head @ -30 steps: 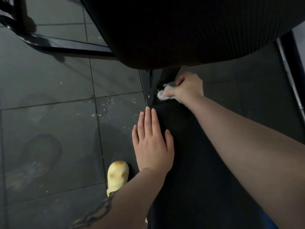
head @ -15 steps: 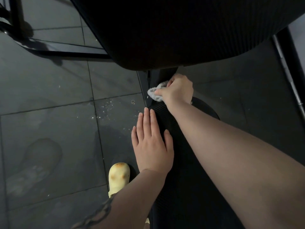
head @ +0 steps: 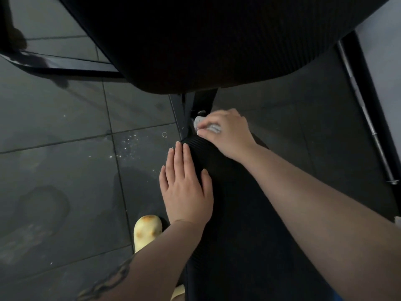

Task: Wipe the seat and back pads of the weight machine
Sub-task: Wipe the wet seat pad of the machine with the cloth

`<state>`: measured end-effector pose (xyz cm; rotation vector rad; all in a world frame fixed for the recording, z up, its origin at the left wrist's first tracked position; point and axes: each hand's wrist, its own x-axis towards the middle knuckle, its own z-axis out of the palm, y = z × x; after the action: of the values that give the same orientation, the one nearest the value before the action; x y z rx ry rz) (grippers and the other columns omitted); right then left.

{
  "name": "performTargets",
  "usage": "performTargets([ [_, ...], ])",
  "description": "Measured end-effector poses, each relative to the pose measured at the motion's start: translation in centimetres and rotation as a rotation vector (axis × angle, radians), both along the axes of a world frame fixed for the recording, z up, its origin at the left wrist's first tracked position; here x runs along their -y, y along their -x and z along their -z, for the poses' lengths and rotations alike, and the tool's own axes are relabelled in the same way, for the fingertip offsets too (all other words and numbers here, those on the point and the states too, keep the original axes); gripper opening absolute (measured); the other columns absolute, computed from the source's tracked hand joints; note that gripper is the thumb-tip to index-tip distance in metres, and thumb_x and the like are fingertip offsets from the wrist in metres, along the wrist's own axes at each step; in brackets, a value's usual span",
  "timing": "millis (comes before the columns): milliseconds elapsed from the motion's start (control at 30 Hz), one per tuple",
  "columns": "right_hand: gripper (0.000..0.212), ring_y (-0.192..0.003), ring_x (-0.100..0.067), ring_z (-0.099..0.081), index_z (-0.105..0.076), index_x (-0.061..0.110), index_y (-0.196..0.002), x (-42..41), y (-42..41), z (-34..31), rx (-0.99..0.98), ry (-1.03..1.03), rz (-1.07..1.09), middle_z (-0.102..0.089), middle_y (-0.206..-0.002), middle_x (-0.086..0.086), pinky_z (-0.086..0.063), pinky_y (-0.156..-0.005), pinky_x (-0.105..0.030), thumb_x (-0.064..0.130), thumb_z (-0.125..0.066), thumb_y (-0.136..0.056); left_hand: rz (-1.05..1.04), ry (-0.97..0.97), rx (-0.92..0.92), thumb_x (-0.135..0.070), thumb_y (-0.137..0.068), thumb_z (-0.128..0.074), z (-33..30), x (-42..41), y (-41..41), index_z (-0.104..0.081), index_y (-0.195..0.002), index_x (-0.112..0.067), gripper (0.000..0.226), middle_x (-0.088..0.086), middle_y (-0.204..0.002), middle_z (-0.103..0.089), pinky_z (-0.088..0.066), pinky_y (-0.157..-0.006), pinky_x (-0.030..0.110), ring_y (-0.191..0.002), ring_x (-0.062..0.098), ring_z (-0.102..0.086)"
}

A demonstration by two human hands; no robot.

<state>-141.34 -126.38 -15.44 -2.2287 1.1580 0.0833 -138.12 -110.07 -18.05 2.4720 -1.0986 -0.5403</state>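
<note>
At the far end of the ribbed black seat pad [head: 236, 213], close under the lower edge of the big black back pad [head: 217, 40], the right hand [head: 225, 132] is clenched around a small white wipe [head: 198, 121]. Only a crumpled bit of the wipe pokes out past the fingertips on the hand's left side, with another pale patch showing between the fingers; the rest is hidden inside the grip. The wipe sits at the very tip of the seat pad, just beside the dark metal post [head: 202, 98] that drops from under the back pad, and near a small bolt head [head: 201, 112]; whether it touches the post cannot be told.

The left hand [head: 186, 187] lies released and flat, fingers together and pointing away, on the left edge of the seat pad, nearer the person than the right hand and apart from it. Its forearm bears a dark chain-like tattoo [head: 108, 281].

Left of the seat pad, a yellow shoe [head: 146, 231] stands on the grey tiled floor [head: 54, 159], which carries pale specks and dull smears. A black frame bar [head: 65, 64] crosses the floor at upper left, and a metal rod [head: 366, 118] runs down the right side.
</note>
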Motion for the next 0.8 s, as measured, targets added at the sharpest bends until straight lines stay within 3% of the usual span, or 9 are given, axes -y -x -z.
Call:
performTargets([
  [67,0.020,-0.114,-0.012,-0.052,-0.068,0.035,-0.107,0.9,1.1,0.2,0.000,-0.059,-0.004,-0.064,-0.118,0.011,-0.037,-0.098,-0.033,0.041,-0.057,-0.091,-0.006,0.003,0.003,-0.038,-0.094,-0.031,0.0,0.0,-0.1,-0.020,-0.150,-0.015,0.062,0.000,-0.159,-0.019,-0.014,-0.118,0.040,-0.147,0.017,-0.011],
  [133,0.021,-0.112,-0.006,-0.054,-0.065,0.035,-0.111,1.7,3.0,0.1,0.063,-0.145,0.079,-0.063,-0.120,0.012,-0.040,-0.096,-0.022,0.037,-0.054,-0.094,-0.008,0.011,0.006,-0.038,-0.094,-0.032,0.1,0.0,-0.1,-0.020,-0.150,-0.015,0.062,0.000,-0.159,-0.019,-0.015,-0.118,0.040,-0.147,0.017,-0.012],
  [200,0.024,-0.109,-0.001,-0.051,-0.061,0.036,-0.118,2.2,5.5,-0.2,0.080,-0.154,0.199,-0.060,-0.123,0.014,-0.034,-0.083,-0.001,0.033,-0.050,-0.097,-0.006,0.014,0.007,-0.037,-0.094,-0.032,0.1,-0.1,-0.1,-0.020,-0.150,-0.014,0.062,0.000,-0.159,-0.019,-0.015,-0.118,0.040,-0.147,0.017,-0.011],
  [267,0.029,-0.101,-0.002,-0.052,-0.058,0.034,-0.126,2.5,7.5,-0.6,0.069,-0.166,0.295,-0.060,-0.120,0.011,-0.034,-0.069,0.005,0.031,-0.046,-0.100,-0.008,0.015,0.008,-0.037,-0.094,-0.032,0.0,-0.1,0.0,-0.020,-0.150,-0.015,0.061,0.000,-0.159,-0.018,-0.015,-0.118,0.041,-0.147,0.017,-0.011],
  [333,0.030,-0.096,-0.005,-0.055,-0.057,0.033,-0.128,2.7,7.7,-0.7,0.095,-0.260,0.338,-0.060,-0.116,0.009,-0.038,-0.069,0.000,0.032,-0.046,-0.100,-0.005,0.006,0.017,-0.036,-0.095,-0.031,-0.1,0.0,0.1,-0.019,-0.150,-0.015,0.061,0.000,-0.160,-0.017,-0.014,-0.119,0.043,-0.147,0.018,-0.010],
  [400,0.033,-0.109,-0.005,-0.053,-0.056,0.032,-0.129,2.8,6.9,-0.5,0.138,-0.326,0.303,-0.059,-0.124,0.010,-0.038,-0.085,-0.009,0.033,-0.050,-0.097,0.054,0.004,0.051,-0.034,-0.095,-0.029,-0.2,0.0,0.1,-0.018,-0.151,-0.018,0.059,-0.001,-0.160,-0.016,-0.008,-0.119,0.044,-0.148,0.017,-0.009],
  [533,0.034,-0.117,-0.005,-0.052,-0.057,0.025,-0.130,2.2,8.3,0.1,0.146,-0.289,0.324,-0.060,-0.129,0.008,-0.037,-0.094,-0.017,0.031,-0.053,-0.097,0.287,0.057,0.103,-0.030,-0.096,-0.031,-0.7,-0.2,0.2,-0.029,-0.148,-0.025,0.052,-0.003,-0.158,-0.023,-0.004,-0.120,0.042,-0.147,0.017,-0.013],
  [633,0.024,-0.097,-0.015,-0.063,-0.063,0.022,-0.114,-0.6,13.4,-0.4,0.156,-0.286,0.565,-0.066,-0.097,0.008,-0.051,-0.082,-0.032,0.035,-0.051,-0.097,0.431,0.090,0.062,-0.027,-0.096,-0.035,-1.5,-0.9,1.8,-0.034,-0.146,-0.024,0.051,-0.003,-0.158,-0.024,-0.005,-0.120,0.042,-0.147,0.017,-0.012],
  [800,0.031,-0.072,-0.013,-0.057,-0.062,0.015,-0.094,-2.9,15.2,-0.7,0.153,-0.340,0.652,-0.061,-0.080,0.000,-0.044,-0.064,-0.030,0.038,-0.042,-0.100,0.605,0.050,0.040,-0.034,-0.097,-0.029,-2.5,-0.8,6.5,-0.027,-0.148,-0.025,0.052,-0.003,-0.159,-0.019,-0.003,-0.119,0.042,-0.148,0.015,-0.004],
])
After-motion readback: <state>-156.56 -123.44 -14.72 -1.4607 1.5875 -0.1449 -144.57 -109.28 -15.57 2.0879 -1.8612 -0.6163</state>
